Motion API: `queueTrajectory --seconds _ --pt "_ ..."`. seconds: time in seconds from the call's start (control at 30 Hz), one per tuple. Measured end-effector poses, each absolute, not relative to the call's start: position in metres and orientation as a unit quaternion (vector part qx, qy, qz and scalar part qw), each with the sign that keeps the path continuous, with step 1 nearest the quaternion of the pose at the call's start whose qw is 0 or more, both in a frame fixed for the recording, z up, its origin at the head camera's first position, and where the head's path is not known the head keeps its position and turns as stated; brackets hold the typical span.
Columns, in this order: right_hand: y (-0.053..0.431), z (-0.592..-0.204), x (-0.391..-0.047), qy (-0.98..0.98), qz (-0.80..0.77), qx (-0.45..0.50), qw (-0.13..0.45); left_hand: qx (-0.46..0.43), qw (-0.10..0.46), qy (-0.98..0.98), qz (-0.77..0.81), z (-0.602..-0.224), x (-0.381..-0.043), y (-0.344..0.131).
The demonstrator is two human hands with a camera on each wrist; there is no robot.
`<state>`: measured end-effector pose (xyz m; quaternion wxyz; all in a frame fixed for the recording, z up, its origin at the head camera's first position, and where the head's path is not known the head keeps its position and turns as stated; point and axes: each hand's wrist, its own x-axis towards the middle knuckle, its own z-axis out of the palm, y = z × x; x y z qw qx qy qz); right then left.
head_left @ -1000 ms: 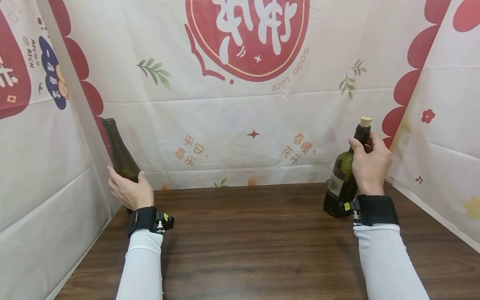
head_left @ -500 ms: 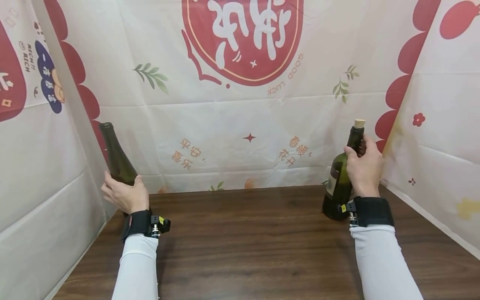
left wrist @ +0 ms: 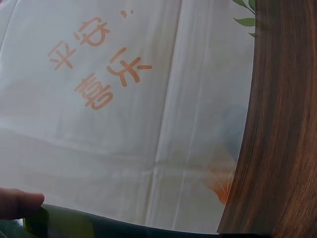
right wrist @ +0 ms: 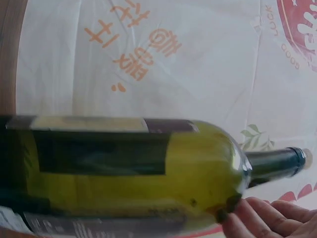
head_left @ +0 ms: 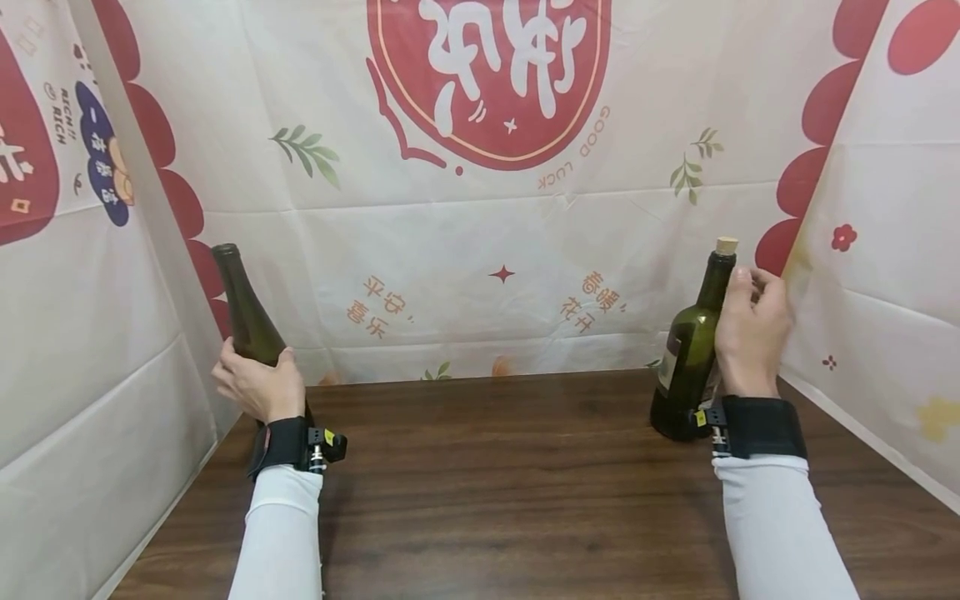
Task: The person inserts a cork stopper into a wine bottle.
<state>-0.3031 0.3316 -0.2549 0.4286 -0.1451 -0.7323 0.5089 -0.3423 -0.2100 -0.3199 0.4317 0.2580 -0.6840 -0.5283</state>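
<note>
As I scan my feed from the left, a printed side cloth (head_left: 82, 350) borders the wooden table (head_left: 487, 483), and the left hand (head_left: 258, 387) is wrapped round a dark green bottle (head_left: 252, 317), thumb along its right side. It slants leftward in my head view; hand and wrist strap (head_left: 283, 446) hide its base, so I can't tell whether it rests on the wood. Across the middle hangs a back cloth (head_left: 450, 237) with a red emblem. Further right, a second green bottle (head_left: 697, 333) — labelled and topped by a cork (head_left: 727, 246) — stands on the table. Just right of its neck is the right hand (head_left: 752, 333), fingers loosely bent, gripping nothing; whether a fingertip touches the glass, I can't tell.
</note>
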Motion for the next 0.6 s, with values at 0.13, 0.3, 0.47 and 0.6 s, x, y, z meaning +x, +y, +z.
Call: queueTrajectory --seconds 0.13,0.3,0.47,0.6 --pt "0.336 -0.252 -0.294 -0.737 0.489 -0.171 0.435 0.253 0.434 -0.686 -0.526 -0.321 -0.342 -0.206" --pt "0.344 -0.247 -0.28 -0.738 0.477 -0.191 0.437 0.245 0.431 -0.692 -0.525 -0.321 -0.341 -0.203" --pt "0.353 -0.241 -0.266 -0.749 0.464 -0.203 0.427 0.242 0.427 -0.699 -0.52 -0.32 -0.341 -0.202" --pt "0.363 -0.239 -0.254 -0.781 0.44 -0.204 0.393 0.24 0.429 -0.703 -0.514 -0.318 -0.341 -0.203"
